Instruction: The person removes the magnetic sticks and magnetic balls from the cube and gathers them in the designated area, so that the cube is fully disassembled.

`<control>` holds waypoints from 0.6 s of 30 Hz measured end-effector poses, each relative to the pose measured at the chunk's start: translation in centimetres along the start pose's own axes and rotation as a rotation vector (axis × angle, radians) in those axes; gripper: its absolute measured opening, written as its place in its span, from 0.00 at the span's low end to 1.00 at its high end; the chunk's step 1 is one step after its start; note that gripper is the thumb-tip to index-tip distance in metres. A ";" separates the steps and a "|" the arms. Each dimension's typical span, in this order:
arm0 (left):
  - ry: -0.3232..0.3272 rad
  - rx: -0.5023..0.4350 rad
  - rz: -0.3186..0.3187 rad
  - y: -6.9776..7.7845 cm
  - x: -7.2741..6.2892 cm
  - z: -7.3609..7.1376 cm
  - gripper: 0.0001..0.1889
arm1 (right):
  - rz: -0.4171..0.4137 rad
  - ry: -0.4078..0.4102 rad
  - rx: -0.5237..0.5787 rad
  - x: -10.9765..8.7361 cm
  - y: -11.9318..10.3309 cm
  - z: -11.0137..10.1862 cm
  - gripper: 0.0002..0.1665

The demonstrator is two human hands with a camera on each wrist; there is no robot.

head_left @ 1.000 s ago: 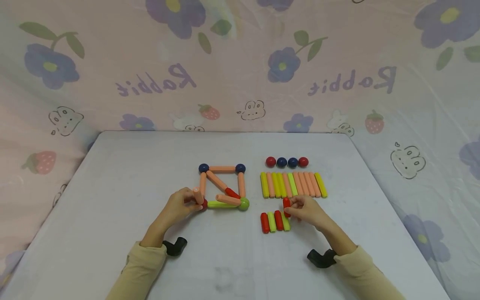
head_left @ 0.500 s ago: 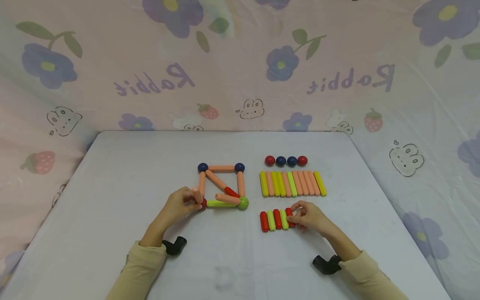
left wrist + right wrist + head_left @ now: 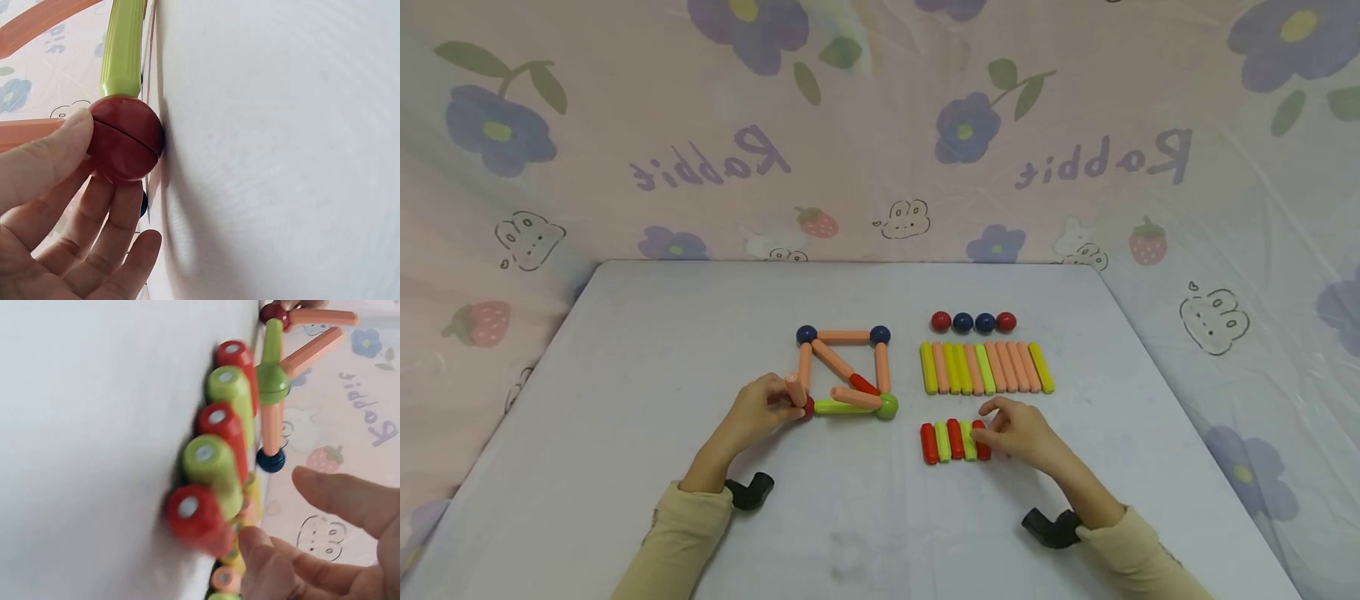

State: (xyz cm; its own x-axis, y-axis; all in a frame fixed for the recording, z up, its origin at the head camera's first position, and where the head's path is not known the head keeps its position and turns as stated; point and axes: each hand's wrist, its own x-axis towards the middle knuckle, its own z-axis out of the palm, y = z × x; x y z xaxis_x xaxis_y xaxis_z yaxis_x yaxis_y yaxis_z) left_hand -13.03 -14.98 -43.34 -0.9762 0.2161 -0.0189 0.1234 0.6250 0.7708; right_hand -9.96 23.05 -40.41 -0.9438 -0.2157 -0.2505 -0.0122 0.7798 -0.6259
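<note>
My left hand [image 3: 763, 408] pinches a red ball [image 3: 125, 140] at the near-left corner of a frame of sticks and balls. From that ball run a lime-green stick [image 3: 122, 50] and peach sticks, one of them slanting upward. The lime stick leads to a green ball [image 3: 887, 406], which bears another raised peach stick [image 3: 856, 397]. Two dark blue balls [image 3: 806, 335] make the far corners. My right hand [image 3: 1021, 433], thumb and fingers apart, holds nothing beside the red stick [image 3: 197, 519] at the right end of a short red-and-lime row.
Behind that row lies a longer row of yellow, peach and lime sticks [image 3: 987, 368]. Red and blue balls [image 3: 962, 322] line up farther back. The white table [image 3: 700, 308] ends at a patterned curtain [image 3: 850, 167]. Black curved pieces [image 3: 1051, 529] sit at both wrists.
My right hand has lowered a red stick to the right end of the short row and let go of it. The left hand keeps its place on the red ball.
</note>
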 end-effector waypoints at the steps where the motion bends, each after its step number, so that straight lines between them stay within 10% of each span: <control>1: -0.001 0.001 0.000 0.0 0.0 0.0 0.09 | -0.010 0.010 0.004 0.0 -0.4 0.1 0.21; 18: 0.006 0.000 -0.003 -0.1 0.1 0.2 0.11 | -0.375 0.121 -0.053 2.7 -6.1 4.9 0.18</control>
State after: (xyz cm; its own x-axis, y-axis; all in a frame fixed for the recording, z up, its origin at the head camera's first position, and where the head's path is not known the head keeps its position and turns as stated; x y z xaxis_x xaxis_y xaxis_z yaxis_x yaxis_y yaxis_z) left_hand -13.07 -14.92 -43.57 -0.9776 0.2096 -0.0170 0.1208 0.6258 0.7706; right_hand -10.79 14.88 -40.87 -0.9026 -0.4232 0.0788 -0.3775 0.6900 -0.6175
